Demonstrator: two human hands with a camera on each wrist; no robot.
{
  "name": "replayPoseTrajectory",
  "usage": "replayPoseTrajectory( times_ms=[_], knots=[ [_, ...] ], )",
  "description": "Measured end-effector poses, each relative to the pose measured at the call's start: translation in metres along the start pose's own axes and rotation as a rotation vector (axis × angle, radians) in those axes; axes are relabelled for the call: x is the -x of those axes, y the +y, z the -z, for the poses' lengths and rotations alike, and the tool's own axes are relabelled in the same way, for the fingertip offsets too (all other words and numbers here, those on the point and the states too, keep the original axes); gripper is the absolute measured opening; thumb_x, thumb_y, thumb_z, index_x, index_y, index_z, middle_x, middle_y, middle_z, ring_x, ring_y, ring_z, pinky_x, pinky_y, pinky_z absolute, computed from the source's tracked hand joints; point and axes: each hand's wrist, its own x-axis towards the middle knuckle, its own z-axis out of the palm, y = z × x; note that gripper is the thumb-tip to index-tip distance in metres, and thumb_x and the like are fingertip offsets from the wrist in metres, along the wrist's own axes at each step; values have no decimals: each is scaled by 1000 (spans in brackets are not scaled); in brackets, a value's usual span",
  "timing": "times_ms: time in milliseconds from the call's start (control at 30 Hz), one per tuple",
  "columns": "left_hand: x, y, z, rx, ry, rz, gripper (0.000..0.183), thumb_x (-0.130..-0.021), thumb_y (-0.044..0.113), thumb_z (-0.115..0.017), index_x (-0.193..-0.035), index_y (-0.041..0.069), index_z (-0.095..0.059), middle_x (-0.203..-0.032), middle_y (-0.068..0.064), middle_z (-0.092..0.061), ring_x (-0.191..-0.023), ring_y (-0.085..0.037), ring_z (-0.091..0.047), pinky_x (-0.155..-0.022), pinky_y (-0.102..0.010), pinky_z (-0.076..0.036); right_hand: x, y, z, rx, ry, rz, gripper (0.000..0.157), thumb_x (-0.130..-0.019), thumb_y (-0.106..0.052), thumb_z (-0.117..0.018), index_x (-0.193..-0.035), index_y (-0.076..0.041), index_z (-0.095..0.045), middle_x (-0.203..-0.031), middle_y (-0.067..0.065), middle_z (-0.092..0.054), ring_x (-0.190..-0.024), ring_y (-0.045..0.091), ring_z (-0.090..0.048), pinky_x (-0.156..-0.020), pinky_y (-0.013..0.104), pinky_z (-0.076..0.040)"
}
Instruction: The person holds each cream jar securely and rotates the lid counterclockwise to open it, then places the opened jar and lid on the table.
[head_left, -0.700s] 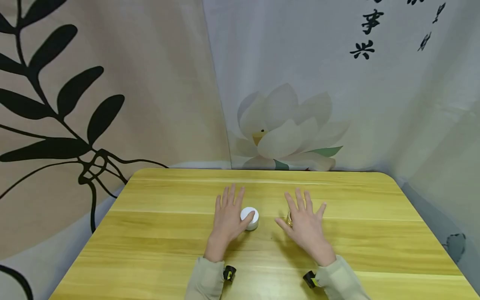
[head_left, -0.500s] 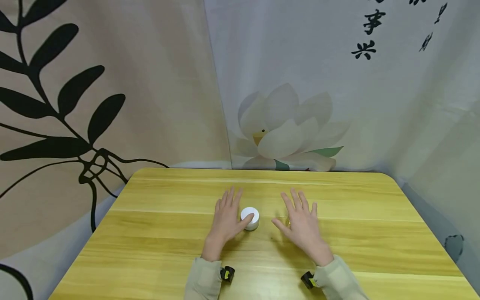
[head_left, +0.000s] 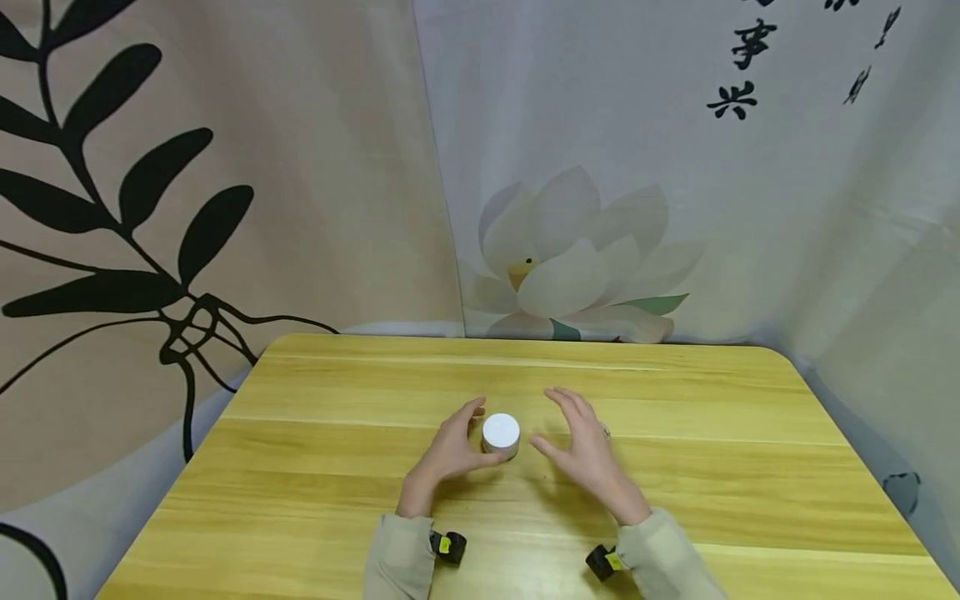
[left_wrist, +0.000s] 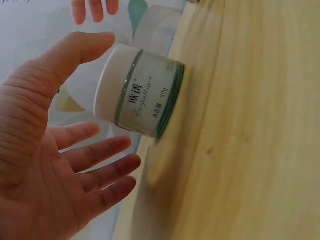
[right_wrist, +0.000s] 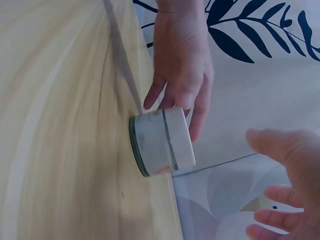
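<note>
A small cosmetic jar (head_left: 501,432) stands upright on the table, with a white lid and a pale glass body. In the left wrist view its label and green base show on the jar (left_wrist: 145,95). My left hand (head_left: 448,450) curves loosely about the jar's left side, thumb near the front and fingers behind. Space shows between those fingers and the jar in the left wrist view. To the right, my right hand (head_left: 588,457) hovers apart from the jar, palm turned toward it, fingers spread and holding nothing.
Partly hidden behind the right hand is a small gold-coloured thing (head_left: 606,431). The wooden table (head_left: 300,500) ends at a back edge, with a printed curtain (head_left: 337,167) beyond it. A black wrist camera (head_left: 450,547) sits at the left cuff.
Both hands have turned from palms down to palms facing each other. The right hand has moved left, toward the jar. The left thumb has slid off over the lid to the jar's front.
</note>
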Motion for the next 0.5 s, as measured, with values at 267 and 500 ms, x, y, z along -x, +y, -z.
replayPoseTrajectory(
  times_ms=[267,500],
  knots=[
    [-5,-5,-7,24,-54,-17,87,-66,13,-83,-136,-8,-36,-121,-19,-54,-106,-32,-54,-91,-45,-44,-5,0,-12,-267,-37,-102,67,-70,-8,-81,-129,1,-51,-128,16,-51,-116,35,-49,-93,48,-44],
    [-8,-7,-12,-35,-43,-27,64,-66,7,-82,-121,-7,-52,-111,-15,-59,-100,-28,-57,-86,-42,-47,-6,-4,-19,-417,-95,-168,71,-69,-5,-81,-132,-2,-48,-131,16,-48,-120,35,-46,-98,48,-40]
  ],
)
